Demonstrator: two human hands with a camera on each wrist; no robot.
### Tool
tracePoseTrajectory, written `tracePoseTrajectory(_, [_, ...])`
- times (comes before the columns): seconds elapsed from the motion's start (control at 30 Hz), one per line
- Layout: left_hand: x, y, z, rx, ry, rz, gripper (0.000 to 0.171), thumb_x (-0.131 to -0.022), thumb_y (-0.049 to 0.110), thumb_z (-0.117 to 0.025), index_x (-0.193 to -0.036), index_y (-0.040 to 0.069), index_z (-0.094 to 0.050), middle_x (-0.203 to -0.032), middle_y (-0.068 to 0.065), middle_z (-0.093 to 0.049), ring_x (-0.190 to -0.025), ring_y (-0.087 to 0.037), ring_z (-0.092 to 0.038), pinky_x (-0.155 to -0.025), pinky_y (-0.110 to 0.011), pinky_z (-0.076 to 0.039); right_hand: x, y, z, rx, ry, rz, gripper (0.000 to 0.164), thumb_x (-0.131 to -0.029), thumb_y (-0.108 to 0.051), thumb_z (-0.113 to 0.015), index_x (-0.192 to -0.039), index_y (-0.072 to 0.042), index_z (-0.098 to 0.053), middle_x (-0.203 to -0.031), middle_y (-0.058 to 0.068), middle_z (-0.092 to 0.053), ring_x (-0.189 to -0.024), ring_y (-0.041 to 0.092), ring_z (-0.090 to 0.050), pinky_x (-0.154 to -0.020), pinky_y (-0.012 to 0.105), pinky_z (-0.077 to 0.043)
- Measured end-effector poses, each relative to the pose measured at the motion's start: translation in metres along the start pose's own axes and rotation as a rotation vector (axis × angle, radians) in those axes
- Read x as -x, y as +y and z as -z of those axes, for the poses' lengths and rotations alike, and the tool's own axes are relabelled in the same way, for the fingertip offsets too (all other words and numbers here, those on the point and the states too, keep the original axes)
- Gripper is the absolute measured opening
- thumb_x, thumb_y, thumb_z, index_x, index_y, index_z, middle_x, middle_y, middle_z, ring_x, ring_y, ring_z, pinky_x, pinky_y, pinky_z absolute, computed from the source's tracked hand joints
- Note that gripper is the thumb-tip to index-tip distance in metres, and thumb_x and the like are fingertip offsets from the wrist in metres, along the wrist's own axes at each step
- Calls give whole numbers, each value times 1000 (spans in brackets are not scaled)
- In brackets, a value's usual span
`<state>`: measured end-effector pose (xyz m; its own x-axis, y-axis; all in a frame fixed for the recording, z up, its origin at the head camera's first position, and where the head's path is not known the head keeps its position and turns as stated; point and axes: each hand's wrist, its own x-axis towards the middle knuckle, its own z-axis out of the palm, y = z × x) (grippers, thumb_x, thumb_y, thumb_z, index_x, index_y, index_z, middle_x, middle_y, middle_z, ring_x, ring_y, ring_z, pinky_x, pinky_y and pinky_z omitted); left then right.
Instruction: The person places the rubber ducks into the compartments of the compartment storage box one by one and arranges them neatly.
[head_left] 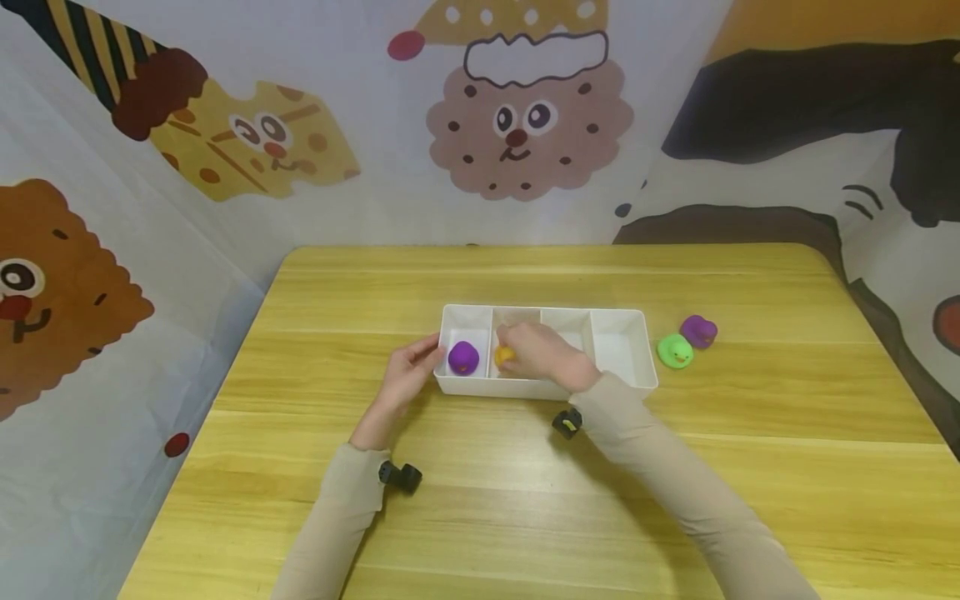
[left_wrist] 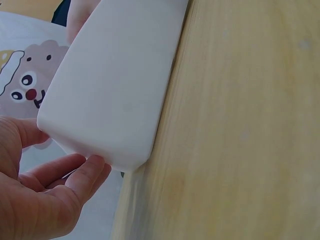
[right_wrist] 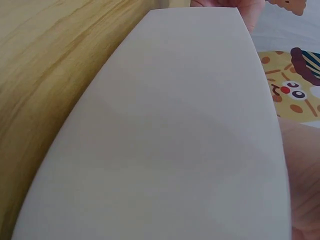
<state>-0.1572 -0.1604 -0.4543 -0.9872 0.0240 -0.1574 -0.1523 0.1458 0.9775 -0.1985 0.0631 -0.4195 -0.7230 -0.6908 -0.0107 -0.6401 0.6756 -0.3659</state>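
Note:
A long white compartment box (head_left: 517,388) stands on the table. My left hand (head_left: 408,372) holds its left end, the thumb at the top rim and the fingers against the end wall, as the left wrist view shows. My right hand (head_left: 542,352) reaches down into the second compartment from the left and grips a yellow rubber duck (head_left: 504,356), mostly hidden by the fingers. A purple rubber duck (head_left: 463,358) sits in the leftmost compartment. In the right wrist view the box's side wall (right_wrist: 165,125) covers most of the right hand's work.
Right of the box, a green rubber duck (head_left: 675,352) and another purple duck (head_left: 699,332) stand close together on the wooden table (head_left: 480,500). Behind the table hangs a cloth (head_left: 390,217) printed with cartoon biscuits.

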Motion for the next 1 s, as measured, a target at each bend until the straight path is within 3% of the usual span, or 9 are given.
tracePoseTrajectory(0.4, [0, 0, 0, -12, 5, 4, 40, -92, 9, -57, -130, -3, -50, -134, -21, -50, -121, -32, -50, -101, -34, -42, -4, 1, -2, -16, -43, -30, 18, -80, -15, -70, -89, -4, -59, -80, 2, -60, -72, 17, -56, -65, 26, -52])
tracePoseTrajectory(0.53, [-1, -1, 0, -12, 4, 0, 40, -92, 8, -57, -130, -4, -51, -133, -22, -50, -121, -32, -50, -101, -34, -43, 0, 1, 1, -78, -27, -53, 27, -83, -17, -68, -103, -1, -61, -101, 9, -63, -88, 22, -60, -81, 32, -53])
tracePoseTrajectory(0.7, [-1, 0, 0, -2, 6, 5, 40, -92, 9, -57, -130, -4, -50, -134, -22, -50, -122, -32, -50, -101, -34, -42, 7, 0, 11, -134, 0, -78, 41, -86, -18, -67, -120, 2, -57, -124, 15, -58, -113, 30, -54, -102, 41, -42])
tracePoseTrajectory(1.0, [0, -1, -1, 2, 11, -15, 39, -92, 6, -57, -128, -5, -52, -131, -23, -52, -119, -33, -52, -99, -35, -45, 19, 3, 30, -149, 89, -27, 38, -86, -18, -69, -115, 3, -59, -113, 17, -63, -103, 31, -59, -92, 42, -49])
